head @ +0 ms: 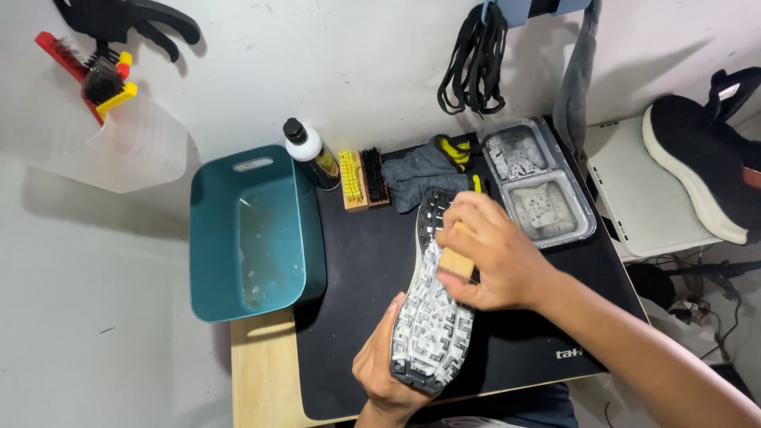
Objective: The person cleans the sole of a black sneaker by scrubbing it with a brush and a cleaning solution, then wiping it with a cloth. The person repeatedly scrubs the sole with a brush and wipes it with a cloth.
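A shoe [429, 317] lies sole-up over a black mat [357, 269], its grey-white tread covered in foam. My left hand [379, 372] grips the shoe from the left near its heel end, at the bottom of the view. My right hand [495, 254] is closed on a wooden-backed brush [456, 261] and presses it against the middle of the sole. The brush's bristles are hidden under my hand.
A teal tub [212, 238] holding soapy water stands left of the mat. Behind the mat are a white bottle with a black cap [307, 150], two brushes [363, 179], a grey cloth [420, 174] and a clear two-part tray [587, 214]. A black shoe [697, 166] rests at right.
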